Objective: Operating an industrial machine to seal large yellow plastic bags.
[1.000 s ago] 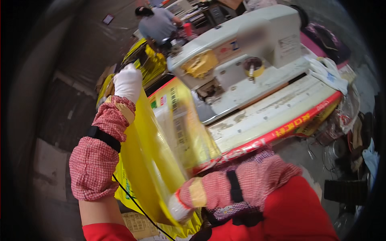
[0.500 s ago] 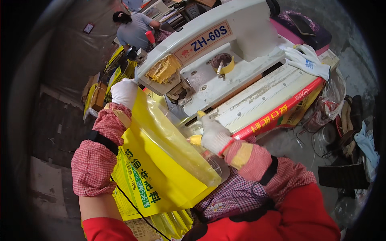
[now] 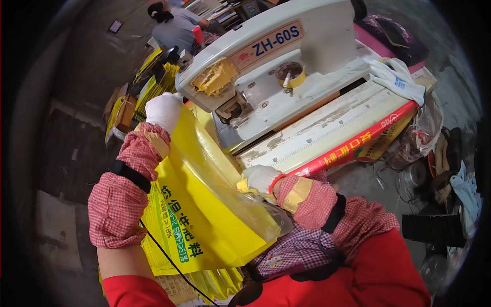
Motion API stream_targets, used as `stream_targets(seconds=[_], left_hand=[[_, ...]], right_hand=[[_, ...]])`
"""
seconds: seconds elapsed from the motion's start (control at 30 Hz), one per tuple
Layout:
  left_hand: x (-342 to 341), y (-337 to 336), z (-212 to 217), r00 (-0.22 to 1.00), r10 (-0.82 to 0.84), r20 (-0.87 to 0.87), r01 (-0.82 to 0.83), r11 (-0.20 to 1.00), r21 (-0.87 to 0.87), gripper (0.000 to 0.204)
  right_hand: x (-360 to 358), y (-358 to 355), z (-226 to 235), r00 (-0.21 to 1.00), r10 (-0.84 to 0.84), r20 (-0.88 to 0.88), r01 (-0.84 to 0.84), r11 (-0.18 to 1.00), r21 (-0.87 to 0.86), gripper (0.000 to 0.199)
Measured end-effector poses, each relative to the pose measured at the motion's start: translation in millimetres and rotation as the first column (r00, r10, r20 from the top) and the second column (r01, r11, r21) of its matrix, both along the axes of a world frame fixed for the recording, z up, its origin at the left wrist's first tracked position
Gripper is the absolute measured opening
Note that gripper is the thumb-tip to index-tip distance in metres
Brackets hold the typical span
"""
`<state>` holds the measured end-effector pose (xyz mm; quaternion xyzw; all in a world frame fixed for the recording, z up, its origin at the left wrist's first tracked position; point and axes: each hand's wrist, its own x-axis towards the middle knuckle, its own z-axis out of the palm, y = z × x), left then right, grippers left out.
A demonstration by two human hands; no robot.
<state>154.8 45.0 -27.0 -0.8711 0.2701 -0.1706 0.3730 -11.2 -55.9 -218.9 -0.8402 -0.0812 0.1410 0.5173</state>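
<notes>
My left hand (image 3: pixel 163 112), in a white glove, grips the upper corner of a yellow printed plastic bag (image 3: pixel 204 225) beside the sewing machine's head. My right hand (image 3: pixel 260 180) wears a pale glove with yellow fingertips. Its fingers are curled closed at the bag's right edge, where a clear plastic liner (image 3: pixel 279 217) sticks out; the fingertips are partly hidden. The bag hangs slanting across my front, its near end by my checked apron. Left of and above my right hand stands the white sewing machine (image 3: pixel 327 41).
The machine's pale table (image 3: pixel 317 133) has a red printed strip (image 3: pixel 353 143) along its front edge. A spare white glove (image 3: pixel 396 82) and a roll of yellow tape (image 3: pixel 296 79) lie on it. More yellow bags (image 3: pixel 220 286) are stacked below. A co-worker (image 3: pixel 176 28) sits beyond.
My right hand has moved down and left off the machine table to the bag's edge, and its outstretched finger has curled in. The left hand keeps its hold on the corner.
</notes>
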Motion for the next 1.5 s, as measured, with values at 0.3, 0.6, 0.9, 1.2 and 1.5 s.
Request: stream_targets(seconds=[0.3,0.6,0.9,1.2,1.5], left_hand=[[49.5,23.9,4.6,0.957,0.218,-0.192,-0.252,0.952,-0.175,0.021],[34.7,28.6,-140.2,0.976,-0.173,-0.134,0.125,0.943,-0.308,0.015],[100.9,64.5,-189.2,0.832,-0.554,-0.017,0.446,0.687,-0.574,0.016],[77.4,31.3,-160.1,0.711,-0.701,-0.047,0.351,0.413,-0.84,0.019],[53.0,47.7,-118.2,0.695,-0.711,-0.108,0.49,0.578,-0.653,0.017]], right_hand=[[-9.5,49.4,51.8,0.98,-0.137,0.142,0.114,0.981,0.157,0.038],[-56.8,13.8,44.6,0.964,-0.25,0.09,0.235,0.961,0.146,0.025],[-61.8,-19.8,-0.6,0.896,-0.37,-0.246,0.35,0.929,-0.123,0.031],[-67.8,-19.3,6.4,0.796,-0.541,-0.272,0.605,0.697,0.385,0.042],[-66.9,-27.0,41.7,0.962,-0.253,0.097,0.271,0.89,-0.367,0.04]])
